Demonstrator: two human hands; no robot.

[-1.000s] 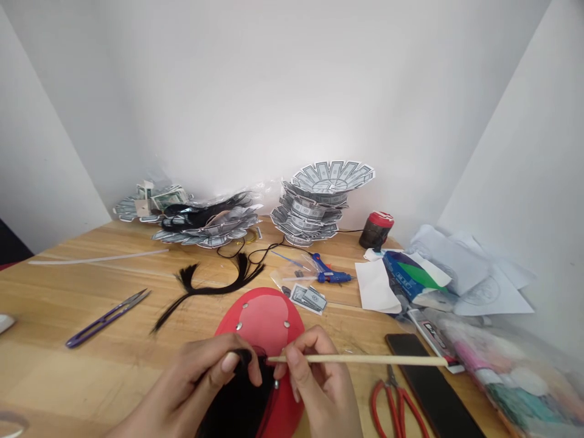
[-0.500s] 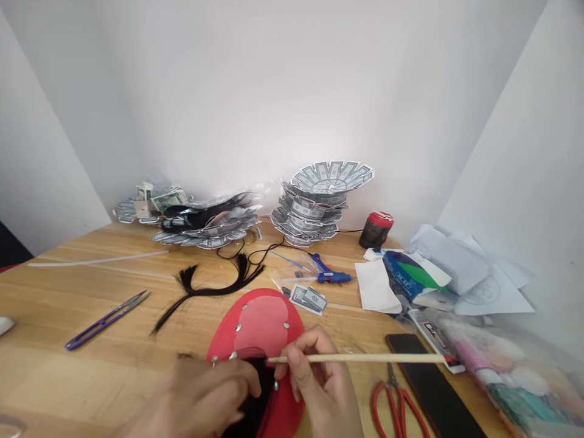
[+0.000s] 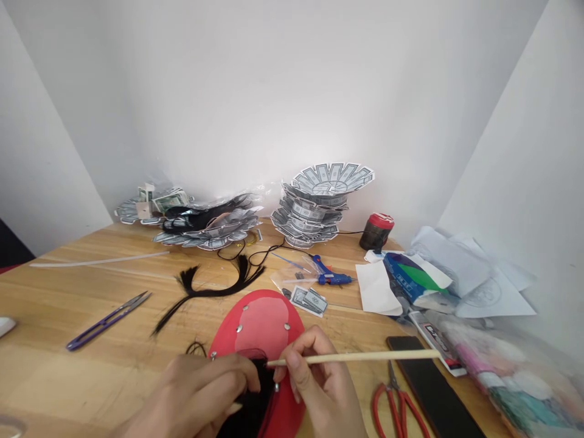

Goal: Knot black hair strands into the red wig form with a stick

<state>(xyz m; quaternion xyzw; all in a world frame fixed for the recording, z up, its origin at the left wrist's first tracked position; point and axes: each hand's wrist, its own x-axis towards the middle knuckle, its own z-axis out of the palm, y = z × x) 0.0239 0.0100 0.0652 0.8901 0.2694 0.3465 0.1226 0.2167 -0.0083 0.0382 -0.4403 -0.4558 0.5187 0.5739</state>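
Observation:
A thin pointed wooden stick is pinched between the thumb and fingers of my right hand, its tip pointing left. Under both hands lies a red oval piece with a pinker middle and several silver studs. Black hair covers its lower part, and the stick's tip is at the hair's upper edge. My left hand curls over this hair, fingers closed against it; its fingertips are partly hidden. A small loop of dark thread shows beside the oval's left edge.
Purple thread snips and a black hair bundle lie left. Red-handled pliers and a phone are at right. Behind stand a blue glue gun, a stack of banknote-print paper dishes and a red-lidded jar.
My left hand has shifted slightly, uncovering the thread loop beside the oval. The stick's right end has risen a little and moved left. My right hand stays nearly in place.

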